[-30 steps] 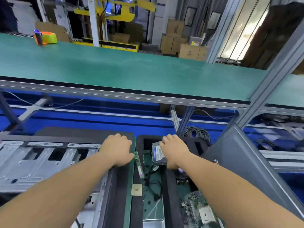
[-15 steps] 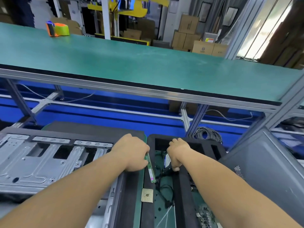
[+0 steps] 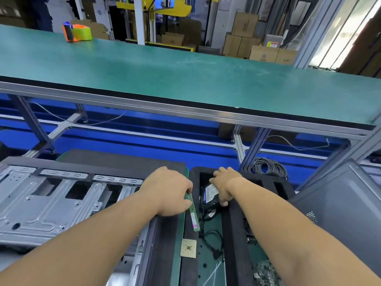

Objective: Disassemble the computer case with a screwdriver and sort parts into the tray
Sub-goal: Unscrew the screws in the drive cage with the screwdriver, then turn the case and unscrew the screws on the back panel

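foam tray, hard drive lower (right hand)

Bare metal case; tray seemingly matt foam.

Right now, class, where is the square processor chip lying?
In the head view, the processor chip lies flat on the black foam tray's left edge strip, just below the green memory stick and left of the black cable.

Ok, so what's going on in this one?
A person is sorting computer parts into a black foam tray. The left hand holds a green memory stick at the tray's left edge; the right hand grips a hard drive in the tray. The stripped case lies left, a CPU chip on the tray.
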